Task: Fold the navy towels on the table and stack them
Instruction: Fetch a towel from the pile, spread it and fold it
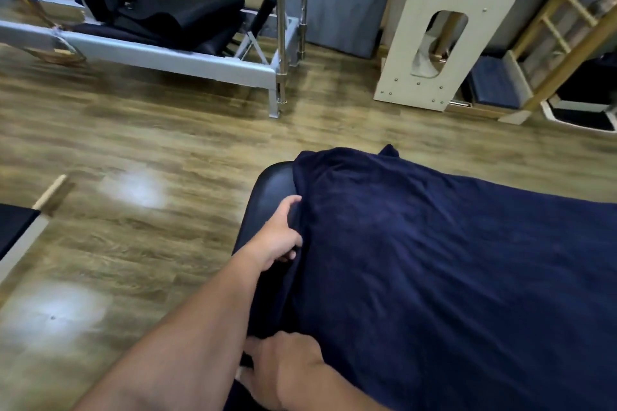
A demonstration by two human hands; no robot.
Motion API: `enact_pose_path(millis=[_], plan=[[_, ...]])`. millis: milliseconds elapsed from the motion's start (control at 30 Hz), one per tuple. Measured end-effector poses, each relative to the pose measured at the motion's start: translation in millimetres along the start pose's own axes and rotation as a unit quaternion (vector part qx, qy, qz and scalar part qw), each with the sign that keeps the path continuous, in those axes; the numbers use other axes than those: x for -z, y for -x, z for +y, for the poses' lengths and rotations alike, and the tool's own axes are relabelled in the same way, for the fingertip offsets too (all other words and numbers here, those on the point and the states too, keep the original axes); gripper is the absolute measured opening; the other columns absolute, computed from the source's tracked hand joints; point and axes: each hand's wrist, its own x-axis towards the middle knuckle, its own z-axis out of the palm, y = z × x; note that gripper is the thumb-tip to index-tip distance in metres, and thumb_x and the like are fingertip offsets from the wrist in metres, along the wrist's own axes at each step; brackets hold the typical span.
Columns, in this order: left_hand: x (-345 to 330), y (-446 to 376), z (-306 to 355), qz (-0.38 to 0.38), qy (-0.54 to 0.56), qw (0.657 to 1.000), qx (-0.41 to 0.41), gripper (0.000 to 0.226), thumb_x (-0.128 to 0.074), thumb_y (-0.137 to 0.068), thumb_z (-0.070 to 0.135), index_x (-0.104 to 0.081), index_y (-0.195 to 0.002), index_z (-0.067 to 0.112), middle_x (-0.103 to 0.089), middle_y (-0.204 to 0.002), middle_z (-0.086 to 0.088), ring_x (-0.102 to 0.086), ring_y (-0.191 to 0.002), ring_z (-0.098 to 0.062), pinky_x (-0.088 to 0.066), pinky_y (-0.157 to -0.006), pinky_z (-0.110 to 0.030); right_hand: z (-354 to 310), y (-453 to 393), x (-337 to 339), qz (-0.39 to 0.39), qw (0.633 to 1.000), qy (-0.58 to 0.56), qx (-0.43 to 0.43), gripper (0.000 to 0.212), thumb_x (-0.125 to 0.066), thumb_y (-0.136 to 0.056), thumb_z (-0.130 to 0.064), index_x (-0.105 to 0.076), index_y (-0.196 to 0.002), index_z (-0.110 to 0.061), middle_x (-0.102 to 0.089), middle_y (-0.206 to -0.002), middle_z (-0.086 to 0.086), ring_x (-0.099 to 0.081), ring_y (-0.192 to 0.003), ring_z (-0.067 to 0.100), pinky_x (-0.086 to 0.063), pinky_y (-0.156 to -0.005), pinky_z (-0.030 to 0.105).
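Observation:
A large navy towel (pixel 450 260) lies spread over a black padded table (pixel 273 180), draping over its left side. My left hand (pixel 278 232) grips the towel's left edge partway along the table, thumb on top and fingers curled under the cloth. My right hand (pixel 287 367) holds the same edge near the bottom of the view, fingers curled into the fabric. Only this one towel shows; its far corner bunches up near the table's end.
Wooden floor lies to the left of the table. A silver-framed exercise bed (pixel 160 43) with black pads stands at the back left. A white arched wooden unit (pixel 444 27) and a wooden ladder frame (pixel 561 20) stand at the back right. Another padded edge (pixel 16 230) shows at far left.

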Motion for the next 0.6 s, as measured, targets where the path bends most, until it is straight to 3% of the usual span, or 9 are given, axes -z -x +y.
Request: enact_pose_path(millis=[100,200,267,333,400,433,467,533,600], plan=[[-1.9,-5.8,10.0,-0.029,-0.062,0.997,-0.045,0.091,-0.041,-0.081,-0.011,-0.036,-0.145,0.053,-0.059,-0.126,0.008,-0.055,-0.055,-0.019,-0.049,-0.052,-0.029,-2.0,15.6,4.7,0.084,0.995,-0.047,-0.023,0.063,-0.032,-0.101,-0.063,-0.060,-0.124,-0.011,-0.066,-0.116,0.020,-0.064,-0.100,0.038,-0.049,-0.079,0.044],[-8.2,-8.0,25.4,0.018,-0.130,0.990,-0.057,0.067,-0.045,-0.083,-0.003,-0.055,-0.141,0.029,-0.062,-0.130,-0.001,-0.067,-0.076,-0.023,-0.056,-0.067,-0.030,5.4,32.9,4.4,0.123,0.988,-0.063,-0.071,0.060,-0.040,-0.101,-0.058,-0.068,-0.114,-0.007,-0.066,-0.113,0.018,-0.064,-0.100,0.037,-0.048,-0.079,0.042],[-12.8,-8.8,32.9,0.056,-0.171,0.981,-0.074,0.053,-0.051,-0.083,0.004,-0.060,-0.133,0.021,-0.068,-0.125,-0.001,-0.064,-0.109,-0.025,-0.055,-0.094,-0.038,16.9,38.5,-3.7,0.150,0.983,-0.060,-0.084,0.036,-0.049,-0.103,-0.030,-0.062,-0.122,-0.003,-0.058,-0.123,0.020,-0.062,-0.092,0.041,-0.041,-0.064,0.039],[-16.0,-12.1,37.4,0.064,-0.182,0.979,-0.070,0.061,-0.051,-0.082,0.005,-0.053,-0.140,0.023,-0.064,-0.131,0.002,-0.058,-0.121,-0.025,-0.050,-0.103,-0.038,28.4,45.3,-20.2,0.203,0.974,-0.021,-0.100,0.031,-0.039,-0.096,-0.004,-0.059,-0.120,-0.006,-0.052,-0.118,0.020,-0.048,-0.061,0.035,-0.022,-0.048,0.035],[-22.9,-14.4,45.5,0.051,-0.172,0.982,-0.066,0.070,-0.049,-0.077,0.005,-0.047,-0.143,0.027,-0.060,-0.135,0.004,-0.057,-0.120,-0.024,-0.050,-0.102,-0.038,46.4,58.5,-36.7,0.239,0.964,-0.036,-0.111,0.027,-0.042,-0.077,-0.007,-0.068,-0.079,-0.017,-0.054,-0.086,0.011,-0.030,-0.039,0.025,-0.015,-0.043,0.030],[-27.7,-15.1,50.9,0.042,-0.159,0.984,-0.066,0.074,-0.048,-0.073,0.006,-0.046,-0.142,0.031,-0.059,-0.135,0.003,-0.059,-0.116,-0.024,-0.053,-0.098,-0.038,57.9,66.7,-43.3,0.261,0.956,-0.037,-0.126,0.015,-0.050,-0.067,-0.012,-0.061,-0.060,-0.019,-0.052,-0.074,0.006,-0.023,-0.035,0.021,-0.014,-0.044,0.027],[-32.9,-16.0,56.2,0.037,-0.140,0.987,-0.069,0.077,-0.047,-0.070,0.006,-0.044,-0.141,0.034,-0.060,-0.132,0.002,-0.061,-0.112,-0.025,-0.055,-0.091,-0.037,67.5,75.3,-50.2,0.282,0.950,-0.028,-0.135,0.009,-0.059,-0.063,-0.013,-0.056,-0.056,-0.018,-0.052,-0.075,0.004,-0.018,-0.039,0.019,-0.018,-0.046,0.026],[-45.2,-22.0,62.5,0.027,-0.124,0.990,-0.070,0.079,-0.048,-0.068,0.009,-0.039,-0.142,0.036,-0.064,-0.120,-0.007,-0.065,-0.101,-0.032,-0.054,-0.072,-0.033,84.4,95.2,-50.7,0.246,0.953,-0.082,-0.154,0.009,-0.063,-0.081,-0.009,-0.055,-0.082,-0.015,-0.050,-0.107,0.008,-0.022,-0.052,0.020,-0.033,-0.060,0.029],[-61.3,-22.0,72.1,0.031,-0.119,0.991,-0.061,0.090,-0.050,-0.067,0.016,-0.024,-0.149,0.046,-0.064,-0.121,-0.012,-0.066,-0.103,-0.039,-0.055,-0.072,-0.036,110.8,119.5,-53.8,0.228,0.948,-0.124,-0.183,0.021,-0.047,-0.092,0.001,-0.051,-0.105,-0.015,-0.036,-0.121,0.006,-0.033,-0.062,0.023,-0.040,-0.074,0.032]])
